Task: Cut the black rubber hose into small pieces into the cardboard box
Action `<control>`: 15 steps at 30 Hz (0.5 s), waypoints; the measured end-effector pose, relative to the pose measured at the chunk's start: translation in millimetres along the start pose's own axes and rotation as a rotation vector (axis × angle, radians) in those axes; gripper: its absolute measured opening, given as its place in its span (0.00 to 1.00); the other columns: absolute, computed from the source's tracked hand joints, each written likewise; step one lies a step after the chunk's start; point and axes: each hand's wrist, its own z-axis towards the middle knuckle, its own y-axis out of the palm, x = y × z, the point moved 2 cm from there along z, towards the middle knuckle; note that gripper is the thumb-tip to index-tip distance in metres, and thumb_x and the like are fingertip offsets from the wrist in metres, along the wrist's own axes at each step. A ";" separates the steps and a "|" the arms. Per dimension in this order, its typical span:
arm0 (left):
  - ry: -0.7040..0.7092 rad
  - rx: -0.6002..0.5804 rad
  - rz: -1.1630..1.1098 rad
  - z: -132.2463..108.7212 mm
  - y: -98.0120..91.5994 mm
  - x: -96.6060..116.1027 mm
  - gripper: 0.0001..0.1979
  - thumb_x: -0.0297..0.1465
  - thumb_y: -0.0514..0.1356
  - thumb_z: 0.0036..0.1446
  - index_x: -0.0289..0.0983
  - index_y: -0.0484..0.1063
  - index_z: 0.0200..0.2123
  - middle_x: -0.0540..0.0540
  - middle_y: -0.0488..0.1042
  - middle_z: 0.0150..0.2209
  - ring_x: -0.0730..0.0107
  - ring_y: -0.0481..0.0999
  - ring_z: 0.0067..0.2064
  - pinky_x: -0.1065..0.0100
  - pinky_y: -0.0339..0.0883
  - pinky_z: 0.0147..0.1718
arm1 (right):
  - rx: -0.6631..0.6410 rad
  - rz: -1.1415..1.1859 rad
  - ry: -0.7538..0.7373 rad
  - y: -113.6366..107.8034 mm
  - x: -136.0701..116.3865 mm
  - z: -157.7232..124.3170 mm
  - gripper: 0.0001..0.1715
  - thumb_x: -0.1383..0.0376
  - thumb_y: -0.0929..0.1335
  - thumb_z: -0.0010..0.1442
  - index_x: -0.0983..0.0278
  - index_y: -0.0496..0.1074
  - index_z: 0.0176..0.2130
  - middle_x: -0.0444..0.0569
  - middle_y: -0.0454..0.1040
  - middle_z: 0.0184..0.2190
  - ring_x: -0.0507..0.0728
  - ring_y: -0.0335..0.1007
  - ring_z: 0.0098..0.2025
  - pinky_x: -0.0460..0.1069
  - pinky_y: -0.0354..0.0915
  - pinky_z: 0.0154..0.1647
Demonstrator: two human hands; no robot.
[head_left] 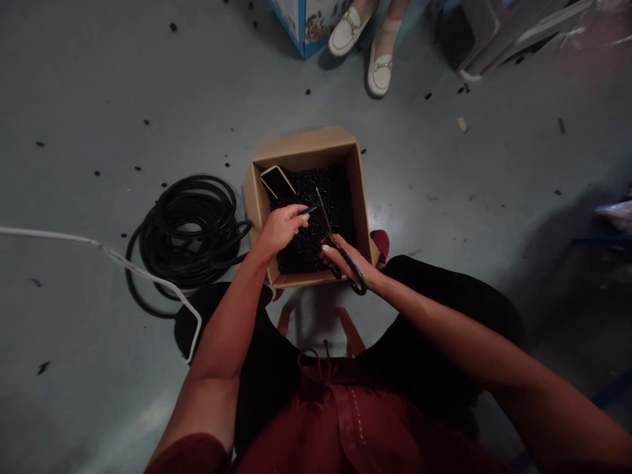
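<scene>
Over an open cardboard box [306,146], my left hand [282,230] pinches a short black ridged strip [311,209] between thumb and fingers. Whether the strip joins the coil outside the box is hidden by my hand and forearm. My right hand [348,255] is closed on black-handled scissors [323,210], their blades pointing up and away beside the strip's end. Many small black pieces [320,181] fill the bottom of the box. A phone-like dark rectangle with a light edge [278,182] leans in the box's far left corner.
A coil of black tubing [190,230] lies left of the box. A white cable [148,273] crosses to my left knee. Small black bits dot the grey floor [89,210]. Ahead are another person's shoes [380,72], a blue-and-white carton [301,26] and a plastic stool [481,39].
</scene>
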 end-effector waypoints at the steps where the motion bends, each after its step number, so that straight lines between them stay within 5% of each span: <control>1: 0.002 -0.004 -0.010 0.0 0.5 0.2 0.20 0.31 0.58 0.62 0.29 0.78 0.53 0.45 0.80 0.34 0.74 0.69 0.29 0.70 0.64 0.33 | -0.001 -0.015 0.000 -0.2 0.1 -0.1 0.26 0.47 0.66 0.66 0.61 0.67 0.54 0.49 0.76 0.39 0.57 0.75 0.41 0.52 0.71 0.43; 15: 0.005 -0.042 -0.025 -0.7 2.5 -2.3 0.18 0.32 0.59 0.62 0.31 0.79 0.52 0.45 0.80 0.34 0.73 0.69 0.29 0.70 0.63 0.32 | -0.044 0.063 -0.005 0.6 -3.7 -2.3 0.25 0.46 0.67 0.67 0.61 0.66 0.52 0.49 0.76 0.40 0.56 0.75 0.40 0.50 0.72 0.41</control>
